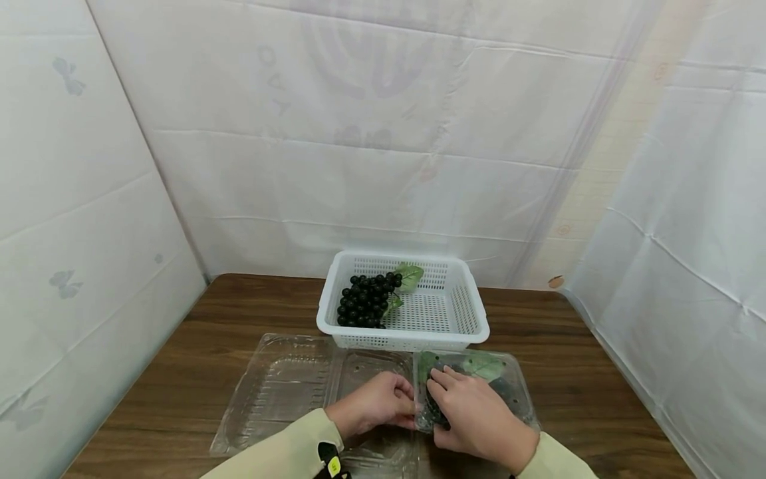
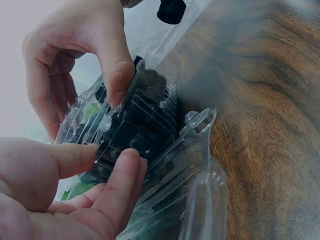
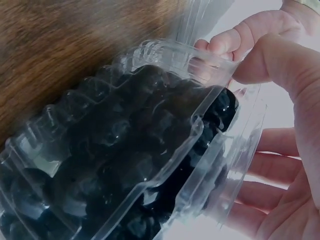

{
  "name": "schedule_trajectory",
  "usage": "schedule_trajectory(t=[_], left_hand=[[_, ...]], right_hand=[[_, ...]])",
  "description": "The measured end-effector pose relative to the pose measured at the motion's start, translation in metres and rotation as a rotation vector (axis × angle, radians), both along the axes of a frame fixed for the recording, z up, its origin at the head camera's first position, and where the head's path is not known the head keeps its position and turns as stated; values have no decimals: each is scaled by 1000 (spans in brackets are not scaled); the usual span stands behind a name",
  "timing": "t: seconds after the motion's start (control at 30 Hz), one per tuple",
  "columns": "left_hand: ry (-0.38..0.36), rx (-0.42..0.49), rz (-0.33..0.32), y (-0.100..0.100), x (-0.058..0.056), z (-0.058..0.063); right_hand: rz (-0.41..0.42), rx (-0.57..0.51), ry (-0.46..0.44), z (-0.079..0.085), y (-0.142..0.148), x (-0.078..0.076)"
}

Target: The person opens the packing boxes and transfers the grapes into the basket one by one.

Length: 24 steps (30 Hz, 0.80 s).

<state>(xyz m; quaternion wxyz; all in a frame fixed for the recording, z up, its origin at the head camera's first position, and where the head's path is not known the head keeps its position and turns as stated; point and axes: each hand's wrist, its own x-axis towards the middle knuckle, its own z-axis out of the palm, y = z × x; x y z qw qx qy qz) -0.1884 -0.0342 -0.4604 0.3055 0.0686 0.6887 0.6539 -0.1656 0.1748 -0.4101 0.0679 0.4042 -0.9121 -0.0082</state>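
Pinching the L rim of a clear box w/ dark grapes inside, L hand is opp. R hand, which grips it, thumb at near edge, fingers on top. Box is on table, R of open clamshell & just near-side of white basket.

Both pale-sleeved forearms angle inward. The left hand bends its fingers toward its thumb in a pinch; just right of it, the right hand arches palm-down in a grip, thumb set apart from the other fingers.
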Motion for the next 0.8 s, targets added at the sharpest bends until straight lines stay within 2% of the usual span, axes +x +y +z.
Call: schedule_trajectory(t=[0.33, 0.6, 0.8], left_hand=[[36, -3, -16, 1, -3, 4], [74, -20, -10, 3, -2, 5], [76, -51, 5, 3, -3, 4]], right_hand=[[-16, -30, -40, 1, -2, -2], [-82, -136, -147, 8, 5, 0], [-73, -150, -81, -2, 9, 5]])
